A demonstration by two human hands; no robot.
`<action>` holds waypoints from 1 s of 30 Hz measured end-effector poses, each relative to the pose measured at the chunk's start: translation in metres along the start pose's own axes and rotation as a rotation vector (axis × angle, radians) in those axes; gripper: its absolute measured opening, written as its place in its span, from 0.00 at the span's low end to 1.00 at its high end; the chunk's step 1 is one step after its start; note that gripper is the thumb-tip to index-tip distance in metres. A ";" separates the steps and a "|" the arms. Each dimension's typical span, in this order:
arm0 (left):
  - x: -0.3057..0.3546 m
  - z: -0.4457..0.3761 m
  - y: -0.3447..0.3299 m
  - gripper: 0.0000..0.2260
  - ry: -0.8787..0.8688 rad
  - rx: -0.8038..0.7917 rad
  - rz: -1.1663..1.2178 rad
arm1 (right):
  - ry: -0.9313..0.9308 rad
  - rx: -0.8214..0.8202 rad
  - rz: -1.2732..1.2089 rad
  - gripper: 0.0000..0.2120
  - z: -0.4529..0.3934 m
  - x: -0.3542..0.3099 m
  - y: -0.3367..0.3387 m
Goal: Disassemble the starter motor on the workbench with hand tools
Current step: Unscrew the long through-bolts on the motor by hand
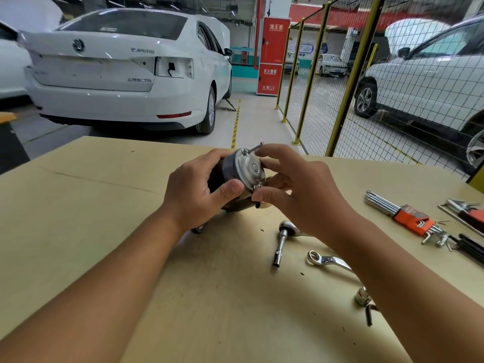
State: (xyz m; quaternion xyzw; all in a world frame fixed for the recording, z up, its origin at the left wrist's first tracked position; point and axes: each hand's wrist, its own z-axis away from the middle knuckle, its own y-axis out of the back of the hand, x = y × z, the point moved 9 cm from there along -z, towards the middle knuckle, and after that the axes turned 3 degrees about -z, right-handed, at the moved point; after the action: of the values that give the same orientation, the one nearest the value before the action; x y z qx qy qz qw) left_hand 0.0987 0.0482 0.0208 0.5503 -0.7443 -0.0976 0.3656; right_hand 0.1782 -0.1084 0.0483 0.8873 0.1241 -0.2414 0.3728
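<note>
My left hand (195, 191) is gripping the starter motor (237, 176) above the workbench (91, 218); my right hand (293, 189) is pinching the lower through bolt (258, 186) — both bolts look loosened, end cover still on.

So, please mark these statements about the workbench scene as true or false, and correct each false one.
1. The left hand grips the starter motor. True.
2. The right hand holds the ratchet. False: the ratchet lies on the workbench; the right hand's fingers are at the motor's end cap.
3. A long bolt sticks out of the end cap. True.
4. The hex key set lies left of the motor. False: it lies to the right.
</note>
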 end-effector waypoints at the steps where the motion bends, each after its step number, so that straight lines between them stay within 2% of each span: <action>1: -0.001 0.000 0.000 0.39 0.003 -0.001 0.001 | 0.009 0.003 0.013 0.32 0.001 0.000 0.002; 6: 0.000 0.000 0.000 0.39 -0.006 0.001 -0.005 | -0.046 -0.003 -0.086 0.38 -0.001 0.002 0.004; 14: 0.000 0.000 0.000 0.39 0.006 -0.005 -0.009 | -0.061 -0.005 -0.083 0.36 -0.001 0.003 -0.003; 20: 0.000 0.000 0.001 0.39 0.001 0.003 -0.011 | -0.070 -0.049 -0.130 0.42 -0.002 0.005 -0.002; 24: 0.001 0.000 0.000 0.38 -0.022 0.002 -0.006 | -0.075 0.002 -0.046 0.35 -0.007 0.000 -0.003; 30: -0.002 0.000 0.000 0.37 -0.003 0.000 0.003 | -0.072 -0.045 -0.068 0.38 -0.002 0.003 0.002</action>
State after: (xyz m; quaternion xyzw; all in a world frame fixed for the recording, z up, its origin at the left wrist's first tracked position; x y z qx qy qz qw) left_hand 0.0990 0.0498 0.0206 0.5491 -0.7457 -0.0978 0.3645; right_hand 0.1824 -0.1081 0.0490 0.8648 0.1463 -0.2827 0.3882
